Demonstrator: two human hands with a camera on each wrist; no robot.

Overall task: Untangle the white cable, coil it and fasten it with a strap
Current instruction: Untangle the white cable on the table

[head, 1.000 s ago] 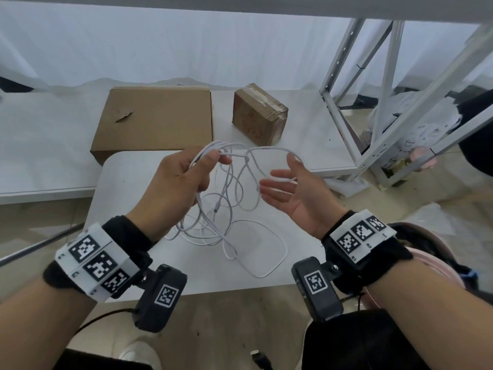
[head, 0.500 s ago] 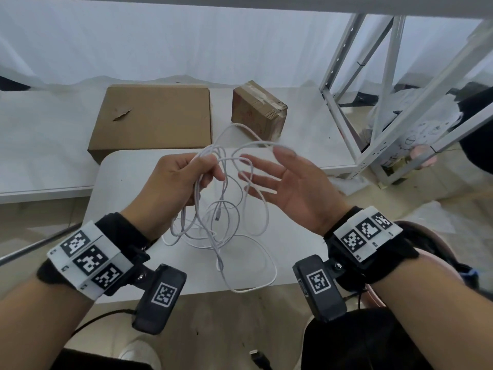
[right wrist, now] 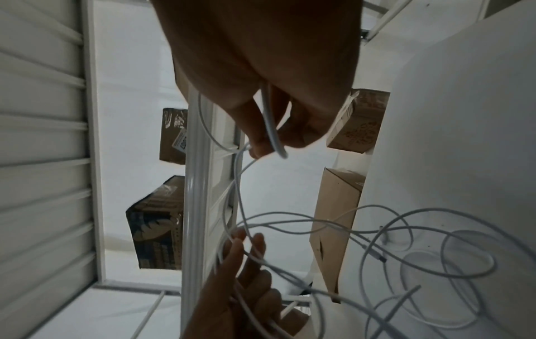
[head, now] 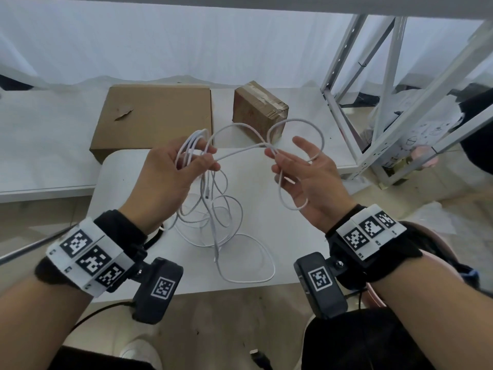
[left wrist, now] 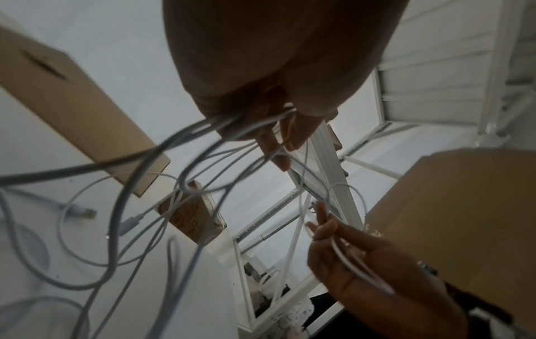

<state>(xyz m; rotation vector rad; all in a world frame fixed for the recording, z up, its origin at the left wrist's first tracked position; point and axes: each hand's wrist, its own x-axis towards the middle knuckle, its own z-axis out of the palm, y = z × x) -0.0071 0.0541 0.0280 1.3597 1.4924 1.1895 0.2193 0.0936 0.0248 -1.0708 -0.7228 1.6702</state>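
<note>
A long white cable (head: 221, 209) hangs in tangled loops from both hands, and its lower loops lie on the small white table (head: 280, 188). My left hand (head: 186, 161) holds a bunch of several strands pinched between thumb and fingers, above the table's middle. My right hand (head: 290, 161), palm up, pinches one loop (head: 298, 124) that arcs over its fingers and runs down across the palm. A strand stretches between the two hands. In the left wrist view the cable (left wrist: 180, 183) fans out below the left hand (left wrist: 272, 128). The right wrist view shows the right hand (right wrist: 269, 137) gripping one strand (right wrist: 269, 123). No strap is in view.
A flat cardboard box (head: 157, 121) and a small taped carton (head: 258, 108) sit on the white bench behind the table. A white metal shelving frame (head: 378, 102) stands to the right. A black cable end (head: 260, 360) lies on the floor below.
My right hand, open a second ago, has taken hold of a loop and drawn it to the right. The left hand rose slightly with its bunch, and the cable now spans between them.
</note>
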